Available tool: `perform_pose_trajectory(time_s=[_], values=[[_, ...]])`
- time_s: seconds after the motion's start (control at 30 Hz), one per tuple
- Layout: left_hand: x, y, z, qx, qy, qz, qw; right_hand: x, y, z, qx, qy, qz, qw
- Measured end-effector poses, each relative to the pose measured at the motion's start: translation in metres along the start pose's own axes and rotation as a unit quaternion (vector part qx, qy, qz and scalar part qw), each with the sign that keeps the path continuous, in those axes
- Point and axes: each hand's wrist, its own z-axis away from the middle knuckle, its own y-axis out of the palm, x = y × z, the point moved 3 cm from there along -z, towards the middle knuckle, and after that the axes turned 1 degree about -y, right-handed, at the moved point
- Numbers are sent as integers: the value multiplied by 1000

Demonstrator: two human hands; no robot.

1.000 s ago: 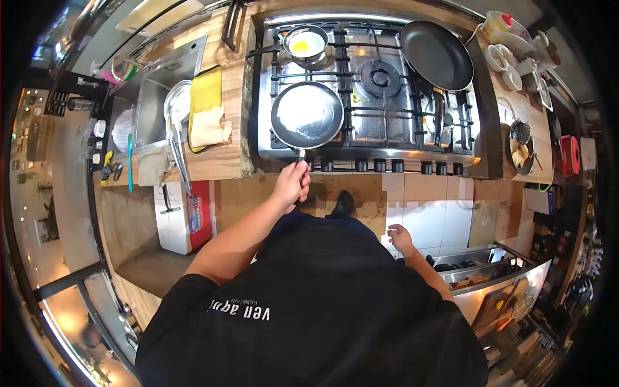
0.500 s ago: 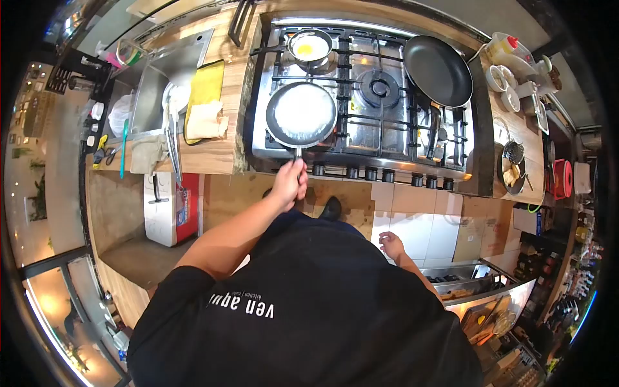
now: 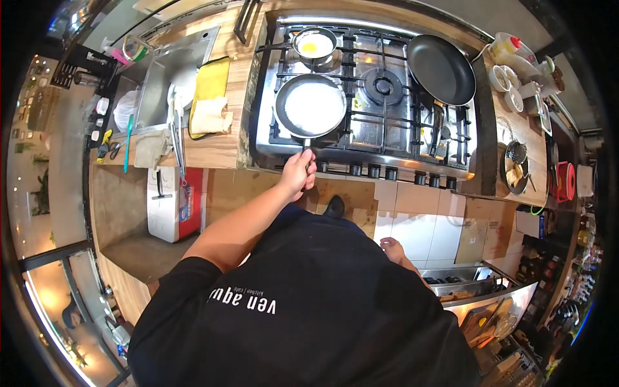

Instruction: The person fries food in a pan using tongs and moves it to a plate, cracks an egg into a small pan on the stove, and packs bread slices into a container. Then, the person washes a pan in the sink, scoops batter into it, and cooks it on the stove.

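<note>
My left hand is wrapped around the handle of a frying pan at the front left of the gas stove. The pan's inside shines bright white, and I cannot tell glare from contents. Just behind it, a small pan holds an egg with a yellow yolk. Low at my side, away from the stove, hangs my right hand, fingers loosely bent and apart with nothing seen in them.
A large black frying pan rests on the right of the stove. At left, a yellow cloth and tongs lie beside the sink. Bowls and a dark pan with food occupy the right counter.
My left hand has pushed the frying pan slightly away from me, closer to the small pan. The whole view has shifted a little. My right hand stays low at my side.
</note>
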Motion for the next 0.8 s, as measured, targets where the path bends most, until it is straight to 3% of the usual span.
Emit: perform_pose_trajectory(time_s=[0.13,0.2,0.3,0.37,0.4,0.47,0.63,0.8], values=[[14,-7,26,0,-25,-15,1000,9,-4,16,-26,-44,-13,999],[5,-6,7,21,-4,0,1000,8,0,16,-39,-107,23,993],[-3,-8,-3,-24,33,-4,999,-15,7,-7,-3,-111,99,989],[-2,-15,5,0,38,-42,998,-10,0,-5,-41,-126,61,989],[-1,-18,4,1,39,-36,999,-10,-3,-6,-43,-125,67,989],[0,-21,-1,10,39,-23,999,-22,1,-13,-42,-74,-88,992],[-15,-21,11,-5,10,-47,999,-6,12,-8,-34,-67,25,997],[-9,-32,17,-4,-3,-58,998,7,34,-4,-30,-66,-2,997]])
